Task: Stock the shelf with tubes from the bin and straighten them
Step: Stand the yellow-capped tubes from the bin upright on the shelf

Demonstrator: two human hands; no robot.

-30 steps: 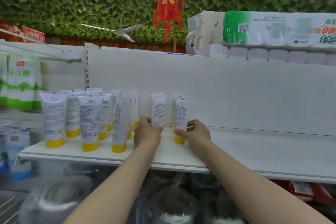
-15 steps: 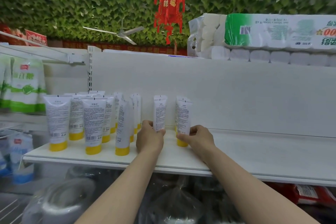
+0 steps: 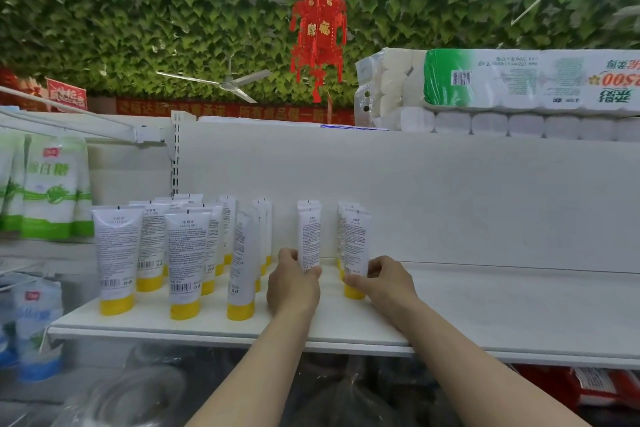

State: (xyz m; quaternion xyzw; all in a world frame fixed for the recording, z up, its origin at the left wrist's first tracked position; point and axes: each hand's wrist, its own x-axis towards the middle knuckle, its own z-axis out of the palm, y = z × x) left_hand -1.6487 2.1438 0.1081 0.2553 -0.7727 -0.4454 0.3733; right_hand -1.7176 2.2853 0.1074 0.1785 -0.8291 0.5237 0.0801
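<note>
So the top half is pretty much all covered by green leaves. Under that a plain white back panel is seen, with the white shelf run along its foot. A big tissue pack is laid on top of the panel, at the right. Green-and-white bags are hung off to the left. A red lantern is strung up in the middle, and a fan is mounted a bit left of it.

The tubes are stood cap-down on the left part of the shelf, white bodies, yellow caps, lined up in short rows front to back, roughly straight. Two more are set a little apart to the right of that bunch. The left tube is gripped low down by the left hand, fingers wrapped round it, cap hidden. The right tube is pinched just above its cap by the right hand. Both are kept upright on the shelf, each with another tube just behind it.
</note>
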